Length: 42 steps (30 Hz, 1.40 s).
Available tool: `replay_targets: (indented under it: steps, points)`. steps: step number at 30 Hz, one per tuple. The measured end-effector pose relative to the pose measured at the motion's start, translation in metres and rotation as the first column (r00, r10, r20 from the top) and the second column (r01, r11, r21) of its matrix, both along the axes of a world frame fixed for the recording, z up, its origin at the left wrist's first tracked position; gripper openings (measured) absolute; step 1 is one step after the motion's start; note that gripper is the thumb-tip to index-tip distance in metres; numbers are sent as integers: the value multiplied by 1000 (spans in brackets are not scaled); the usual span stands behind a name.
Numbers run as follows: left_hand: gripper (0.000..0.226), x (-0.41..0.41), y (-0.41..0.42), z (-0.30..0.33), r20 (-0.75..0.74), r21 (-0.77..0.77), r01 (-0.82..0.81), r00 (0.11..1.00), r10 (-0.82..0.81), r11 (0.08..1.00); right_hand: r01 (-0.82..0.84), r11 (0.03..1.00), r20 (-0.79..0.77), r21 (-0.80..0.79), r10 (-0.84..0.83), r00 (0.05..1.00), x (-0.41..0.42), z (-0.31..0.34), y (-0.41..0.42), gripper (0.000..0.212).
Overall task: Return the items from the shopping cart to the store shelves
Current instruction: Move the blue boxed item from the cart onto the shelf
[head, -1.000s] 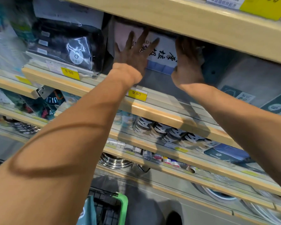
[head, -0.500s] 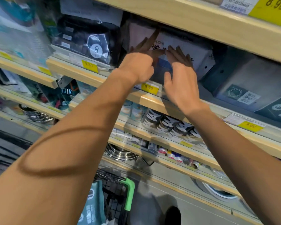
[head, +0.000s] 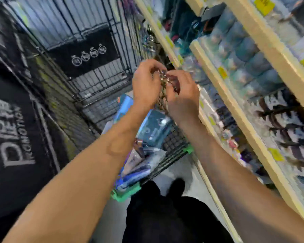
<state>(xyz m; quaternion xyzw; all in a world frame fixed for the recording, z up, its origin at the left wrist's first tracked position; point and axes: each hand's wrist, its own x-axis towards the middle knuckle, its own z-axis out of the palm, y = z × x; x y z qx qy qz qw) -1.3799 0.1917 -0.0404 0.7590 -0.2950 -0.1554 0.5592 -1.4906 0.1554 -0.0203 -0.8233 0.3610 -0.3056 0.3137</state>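
Above the black wire shopping cart point(head: 174, 146), left hand point(head: 146, 85) and right hand point(head: 182, 95) both pinch a small metallic chain-like item point(head: 163, 88) (blurred). Judged risk: tangled links snag, slipping back into the cart before reaching the wooden shelves point(head: 235, 102).

Open air above the shopping cart point(head: 172, 151), hemmed by wooden shelves point(head: 239, 109) right and wire racks point(head: 81, 50) left.

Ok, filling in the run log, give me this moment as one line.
left hand: on chain item | right hand: same | position: above cart | shelves: right | blur: heavy
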Motion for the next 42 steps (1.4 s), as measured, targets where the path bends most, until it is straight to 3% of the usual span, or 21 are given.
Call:
replay_targets:
  steps: [2, 5, 8, 10, 12, 14, 17, 19, 22, 24, 27, 29, 31, 33, 34, 36, 38, 39, 41, 42]
  points:
    - [31, 23, 50, -30, -162, 128, -119, 977, 140, 985, -107, 985, -83, 132, 118, 990, 12, -25, 24, 26]
    - [18, 50, 120, -79, -389, 384, -208, 847, 362, 899, -122, 906, -228, 404, 229, 946, 26, -64, 42, 20]
    - [15, 55, 176, -108, -471, 524, -259, 706, 529, 812, -30, 875, -413, 483, 258, 873, 33, -100, 45, 31]
    - [17, 48, 203, -130, -521, 605, -155, 665, 536, 781, 33, 883, -548, 467, 261, 795, 33, -119, 44, 30]
    - [57, 30, 217, -147, -543, 725, 111, 700, 465, 680, 36, 916, -637, 399, 249, 730, 26, -138, 40, 28]
    - [90, 12, 221, -160, -524, 800, 288, 763, 378, 527, 35, 953, -683, 302, 190, 705, 24, -156, 38, 43]
    - [131, -4, 218, -177, -420, 881, 319, 867, 266, 350, -29, 980, -752, 199, 171, 637, 30, -176, 52, 52]
    - [129, -5, 214, -189, -346, 917, 279, 912, 222, 287, -121, 974, -785, 192, 227, 576, 39, -187, 60, 52]
    - [99, 5, 216, -203, -206, 939, 134, 957, 206, 316, -88, 945, -767, 315, 308, 563, 52, -195, 59, 65]
    - [94, 13, 217, -203, -166, 928, 106, 976, 141, 357, -67, 925, -770, 375, 351, 533, 56, -198, 53, 73]
    - [106, 32, 213, -195, -356, 872, 256, 916, 185, 417, -45, 895, -775, 445, 409, 481, 63, -194, 51, 66]
    - [110, 49, 207, -184, -526, 764, 323, 814, 248, 558, 4, 833, -707, 553, 467, 530, 67, -190, 52, 50]
    - [82, 67, 198, -174, -651, 617, 227, 685, 327, 753, 29, 778, -636, 627, 491, 596, 70, -183, 57, 35]
    - [38, 82, 191, -167, -659, 591, 152, 658, 366, 792, 31, 728, -579, 685, 519, 629, 72, -176, 69, 37]
    - [32, 88, 190, -162, -647, 611, 168, 669, 366, 774, 33, 707, -562, 706, 531, 634, 73, -172, 76, 42]
    - [69, 103, 188, -163, -616, 637, 221, 722, 315, 739, -6, 748, -573, 664, 514, 639, 73, -162, 85, 42]
    - [107, 117, 189, -150, -488, 711, 309, 863, 127, 631, -96, 835, -613, 542, 471, 634, 72, -144, 85, 39]
    - [117, 126, 190, -144, -473, 692, 347, 880, 35, 633, -139, 865, -624, 481, 450, 639, 70, -132, 82, 40]
    - [115, 142, 187, -114, -549, 574, 451, 831, -88, 684, -178, 878, -576, 444, 432, 694, 64, -101, 77, 42]
    - [98, 148, 187, -96, -577, 538, 478, 809, -111, 694, -178, 879, -530, 443, 416, 739, 58, -82, 75, 44]
